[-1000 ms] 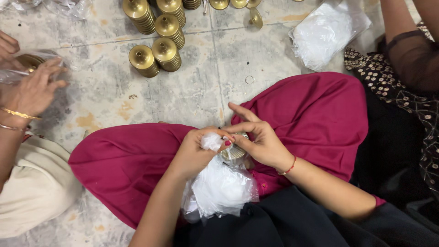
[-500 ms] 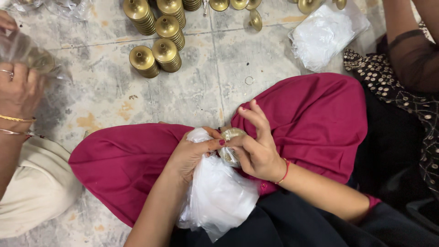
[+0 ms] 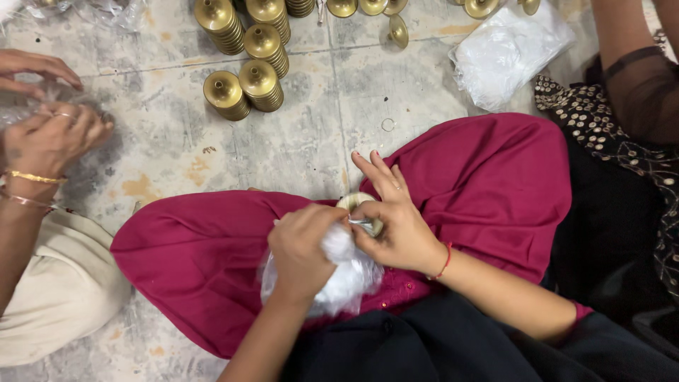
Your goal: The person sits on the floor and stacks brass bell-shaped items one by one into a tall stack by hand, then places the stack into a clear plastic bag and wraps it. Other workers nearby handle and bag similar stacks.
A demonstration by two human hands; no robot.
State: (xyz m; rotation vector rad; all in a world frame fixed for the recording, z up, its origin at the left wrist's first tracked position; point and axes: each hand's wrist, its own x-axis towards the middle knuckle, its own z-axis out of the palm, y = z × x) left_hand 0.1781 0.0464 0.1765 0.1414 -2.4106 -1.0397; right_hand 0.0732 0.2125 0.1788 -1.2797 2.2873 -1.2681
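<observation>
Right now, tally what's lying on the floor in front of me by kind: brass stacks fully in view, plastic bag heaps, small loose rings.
Brass stacks: 4
Plastic bag heaps: 2
Small loose ring: 1
Total: 7

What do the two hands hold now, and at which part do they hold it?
The left hand grips the clear plastic bag at its bunched top. The right hand pinches the small brass piece at its lower edge, at the bag's mouth.
</observation>
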